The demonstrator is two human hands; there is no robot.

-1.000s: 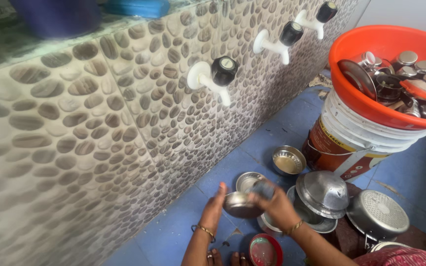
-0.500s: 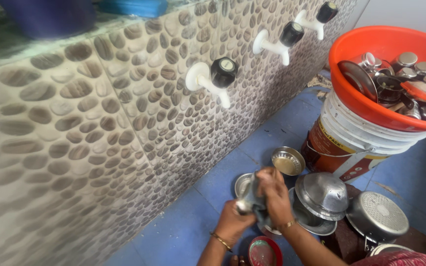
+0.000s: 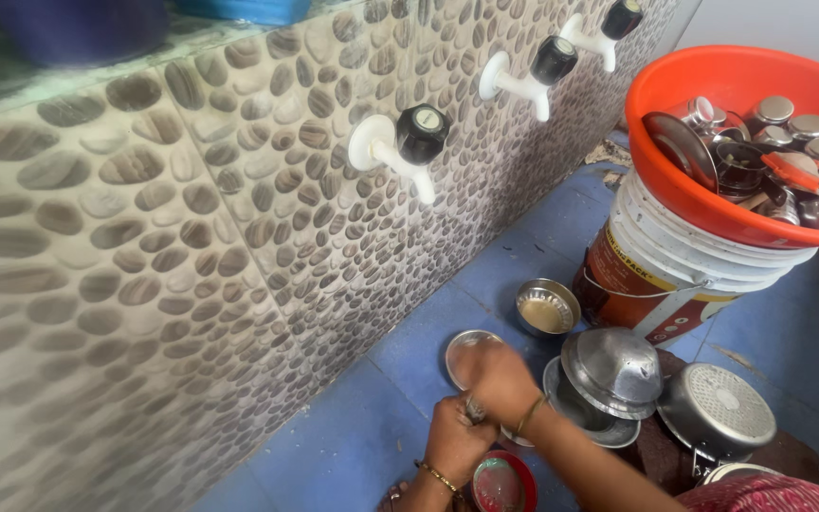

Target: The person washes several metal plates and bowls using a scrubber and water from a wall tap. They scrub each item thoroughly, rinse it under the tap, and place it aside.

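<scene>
Low centre of frame, both hands gripping one small object (too hidden to identify), left hand [image 3: 455,438], right hand [image 3: 497,376], round shiny steel bowl [image 3: 547,307] beyond, blue tiled floor [image 3: 353,436]

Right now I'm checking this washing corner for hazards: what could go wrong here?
The orange tub, piled with steel cups, sits on a narrower white bucket and overhangs it; a knock might tip it. The steel pots stacked upside down by the right hand could slide and clatter. The left hand works beside it on a small steel piece, low on the blue floor, where a slippery piece could drop.
</scene>
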